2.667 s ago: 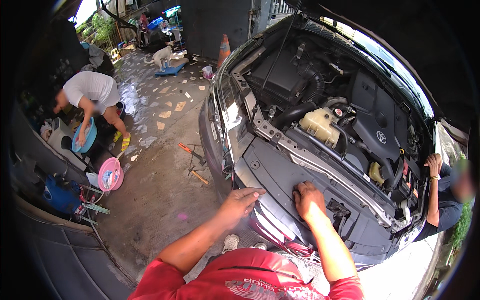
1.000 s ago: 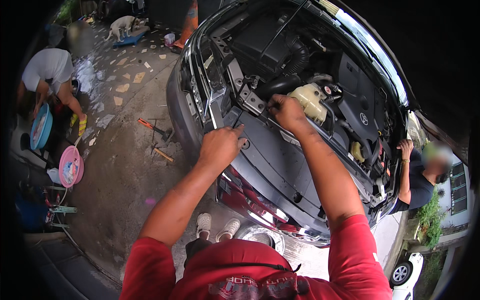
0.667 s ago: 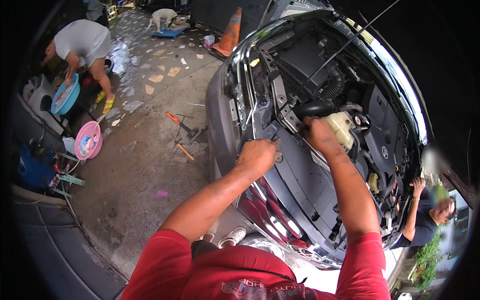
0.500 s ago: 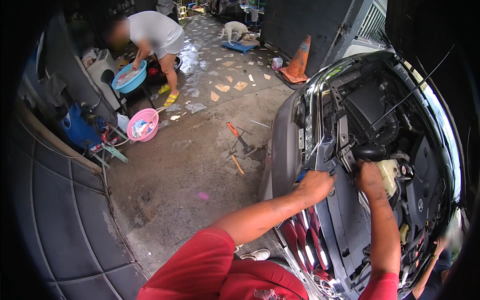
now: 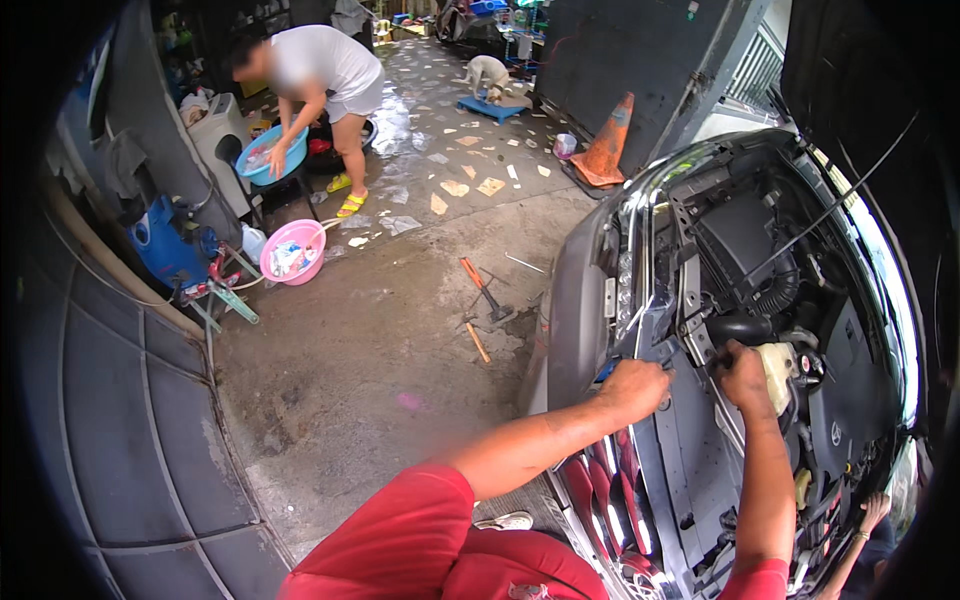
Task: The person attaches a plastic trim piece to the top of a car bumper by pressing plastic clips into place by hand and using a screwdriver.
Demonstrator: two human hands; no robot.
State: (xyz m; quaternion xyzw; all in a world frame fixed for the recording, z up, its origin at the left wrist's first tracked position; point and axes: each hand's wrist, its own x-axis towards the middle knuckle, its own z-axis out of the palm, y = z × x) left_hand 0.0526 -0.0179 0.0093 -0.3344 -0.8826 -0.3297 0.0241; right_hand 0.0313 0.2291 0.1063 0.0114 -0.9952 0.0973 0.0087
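A car's engine bay lies uncovered in front of me, and both my arms reach into its front part. My left hand is closed at the front edge, just behind the grille. A small blue thing shows beside its knuckles; whether the hand holds it is unclear. My right hand has its fingers curled down by the metal crossbar, next to a cream-coloured reservoir. What lies within either hand's fingers is hidden.
Another person's hand rests at the car's far side, lower right. A hammer and other tools lie on the concrete. An orange cone stands beyond the bumper. A person bends over a blue basin; a pink basin sits nearby.
The whole view has shifted slightly. My hands stay at nearly the same spots on the car. The person at the blue basin has moved their hands, and the other hand at lower right shows more fully.
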